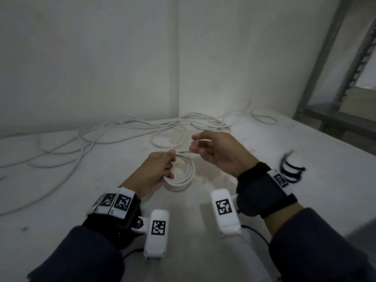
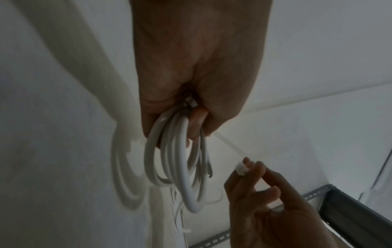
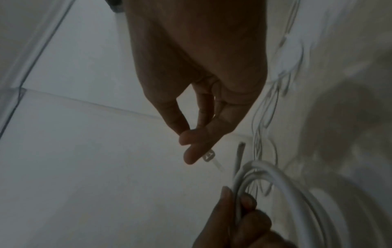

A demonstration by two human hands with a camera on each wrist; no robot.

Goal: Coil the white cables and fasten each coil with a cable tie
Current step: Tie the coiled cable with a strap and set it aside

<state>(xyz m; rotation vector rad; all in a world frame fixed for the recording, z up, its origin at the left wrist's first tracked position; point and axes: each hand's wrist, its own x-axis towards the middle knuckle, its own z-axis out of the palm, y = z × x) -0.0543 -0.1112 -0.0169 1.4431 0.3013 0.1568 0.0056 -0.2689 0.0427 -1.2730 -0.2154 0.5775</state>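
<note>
My left hand (image 1: 169, 163) grips a small coil of white cable (image 1: 186, 176) just above the white table (image 1: 254, 143), fingers curled round the bunched turns (image 2: 180, 159). To its right, my right hand (image 1: 194, 143) pinches the head end of a thin white cable tie (image 3: 208, 155) between thumb and fingertips. The tie's strap (image 1: 183, 152) runs from those fingers toward the left hand's grip on the coil. In the right wrist view the coil (image 3: 286, 184) sits below the tie, held by the left hand (image 3: 239, 218).
Several loose white cables (image 1: 122, 129) sprawl along the back of the table and off to the left. A few black cable ties (image 1: 291, 167) lie on the table to the right of my right wrist. A grey metal shelf frame (image 1: 325, 110) stands at the right.
</note>
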